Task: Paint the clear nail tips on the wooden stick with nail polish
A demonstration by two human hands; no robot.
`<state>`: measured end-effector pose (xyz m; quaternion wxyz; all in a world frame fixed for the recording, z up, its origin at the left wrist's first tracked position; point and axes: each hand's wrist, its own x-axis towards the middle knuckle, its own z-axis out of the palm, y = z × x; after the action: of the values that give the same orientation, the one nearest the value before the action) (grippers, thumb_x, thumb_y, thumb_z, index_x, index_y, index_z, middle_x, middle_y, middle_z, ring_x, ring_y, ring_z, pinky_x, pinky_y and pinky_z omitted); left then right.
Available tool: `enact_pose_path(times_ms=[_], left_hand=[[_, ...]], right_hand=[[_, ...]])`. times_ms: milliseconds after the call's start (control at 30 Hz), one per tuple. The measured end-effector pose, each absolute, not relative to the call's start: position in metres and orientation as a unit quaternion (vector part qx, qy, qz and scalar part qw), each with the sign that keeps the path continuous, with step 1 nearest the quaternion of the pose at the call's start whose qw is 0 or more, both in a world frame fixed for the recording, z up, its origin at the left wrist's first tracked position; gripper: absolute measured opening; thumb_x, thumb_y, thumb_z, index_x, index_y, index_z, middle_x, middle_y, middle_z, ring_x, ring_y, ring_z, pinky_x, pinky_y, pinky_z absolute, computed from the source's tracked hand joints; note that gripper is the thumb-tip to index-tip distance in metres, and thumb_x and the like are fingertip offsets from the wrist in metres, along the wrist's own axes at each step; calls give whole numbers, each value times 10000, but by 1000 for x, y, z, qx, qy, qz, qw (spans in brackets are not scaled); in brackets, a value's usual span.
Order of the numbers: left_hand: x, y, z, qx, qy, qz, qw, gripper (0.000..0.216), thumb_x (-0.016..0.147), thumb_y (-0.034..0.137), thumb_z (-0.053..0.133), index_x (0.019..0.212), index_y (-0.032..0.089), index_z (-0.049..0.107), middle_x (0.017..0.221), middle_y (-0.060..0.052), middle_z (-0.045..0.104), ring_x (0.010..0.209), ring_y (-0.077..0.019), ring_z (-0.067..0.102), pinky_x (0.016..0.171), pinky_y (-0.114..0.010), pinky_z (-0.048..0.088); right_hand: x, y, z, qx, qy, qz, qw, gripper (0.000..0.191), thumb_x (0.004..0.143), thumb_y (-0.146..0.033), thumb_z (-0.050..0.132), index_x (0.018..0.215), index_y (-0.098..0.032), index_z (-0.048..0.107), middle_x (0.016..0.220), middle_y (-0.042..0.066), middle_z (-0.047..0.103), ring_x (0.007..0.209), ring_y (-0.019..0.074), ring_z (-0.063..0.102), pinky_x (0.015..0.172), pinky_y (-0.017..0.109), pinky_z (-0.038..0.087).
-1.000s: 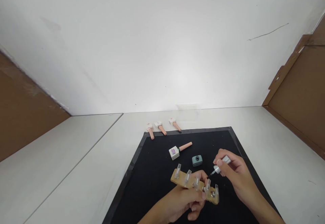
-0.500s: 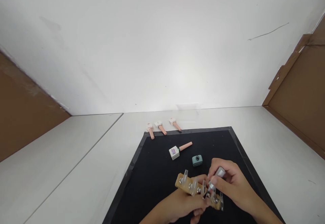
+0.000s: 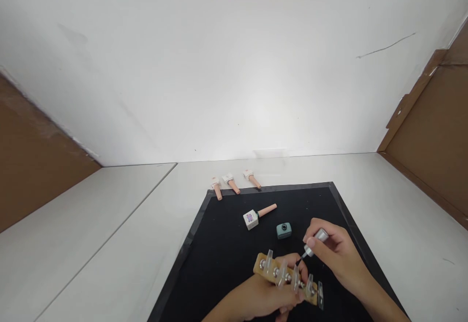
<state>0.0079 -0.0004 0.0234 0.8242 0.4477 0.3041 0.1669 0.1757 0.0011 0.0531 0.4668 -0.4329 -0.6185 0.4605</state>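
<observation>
My left hand (image 3: 268, 295) is closed around a tan nail-tip stand (image 3: 271, 273), which carries several clear false nails (image 3: 281, 273) on round metal mounts. Between the fingers of my right hand (image 3: 334, 249) is a nail polish brush (image 3: 315, 242) with a silver cap. Its dark bristles point down at the upper end of a middle false nail; whether they touch cannot be made out. The open teal polish bottle (image 3: 284, 231) stands upright just beyond both hands, its dark neck bare. A white bottle with a pink cap (image 3: 251, 219) lies to its left.
Three more white bottles with pink caps (image 3: 216, 188) lie along the far edge of the black mat (image 3: 215, 244). The mat sits on a white table (image 3: 120, 249). Behind is a white wall, with brown cardboard panels (image 3: 431, 132) at both sides.
My right hand has lifted the brush slightly up and away from the nails. The stand has tilted a little in my left hand, showing more of the metal mounts. The bottles have stayed put.
</observation>
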Motion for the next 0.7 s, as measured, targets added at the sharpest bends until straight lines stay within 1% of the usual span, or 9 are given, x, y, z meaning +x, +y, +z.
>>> enact_pose_path(times_ms=[167,233,300,400,533,600,700], left_hand=[[10,0,25,459,306,181,814,363,617,370,738,772,185,467,462,123,409,358,-22,326,341,-143,344],[12,1,25,460,305,183,814,357,615,355,734,784,186,468,472,124,411,353,-17,318,340,-143,346],[13,1,24,460,305,179,815,353,612,347,732,785,185,471,484,124,410,351,-12,314,337,-140,342],[12,1,21,464,309,174,811,351,609,354,735,766,183,471,493,115,418,357,-16,328,322,-136,326],[9,-1,21,460,314,163,815,382,597,381,755,761,179,476,534,106,445,359,-9,331,314,-140,309],[8,0,21,462,316,157,814,406,590,404,763,765,180,473,552,104,455,360,-6,334,319,-143,303],[8,1,23,470,324,155,806,439,584,438,765,775,186,461,539,112,442,364,-8,342,335,-146,319]], right_hand=[[174,-3,60,-381,-643,506,431,349,817,-462,601,616,-179,573,563,-33,456,489,108,415,461,223,338],[173,-4,62,-372,-654,511,415,349,803,-455,617,603,-176,556,560,-39,436,486,103,391,463,225,323],[173,-3,61,-381,-647,521,406,333,809,-433,611,606,-178,542,570,-38,439,486,104,401,469,229,330],[174,-1,56,-411,-621,523,414,291,830,-389,585,627,-186,536,589,-34,442,499,115,432,483,238,353],[176,1,51,-442,-615,472,451,249,828,-327,590,626,-189,546,593,-37,432,529,118,406,499,235,342],[176,1,53,-435,-617,468,459,253,829,-328,592,623,-187,550,592,-34,445,531,118,410,502,234,344],[176,0,57,-399,-632,492,446,286,830,-372,596,620,-183,550,580,-30,461,513,116,422,489,230,346]])
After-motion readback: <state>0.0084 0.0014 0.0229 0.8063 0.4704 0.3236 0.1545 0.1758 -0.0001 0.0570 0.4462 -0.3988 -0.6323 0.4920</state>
